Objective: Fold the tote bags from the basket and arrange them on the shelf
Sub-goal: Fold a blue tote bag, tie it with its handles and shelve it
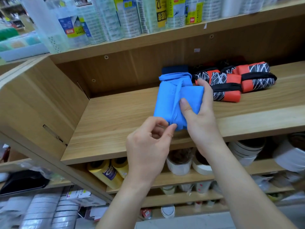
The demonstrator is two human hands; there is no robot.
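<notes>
On shelf: blue tote between right fingers; left fingers pinch corner.

We saw the folded blue fabric tote bag on the wooden shelf, just left of the orange-and-black folded bags.

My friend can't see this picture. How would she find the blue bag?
Find the wide wooden shelf in the middle of the picture. Near its front edge sits the blue tote bag, folded, with the right hand gripping its side and the left hand pinching its near corner. It is plain blue, while the folded bags to its right are orange and black with white scribbly lines.
</notes>
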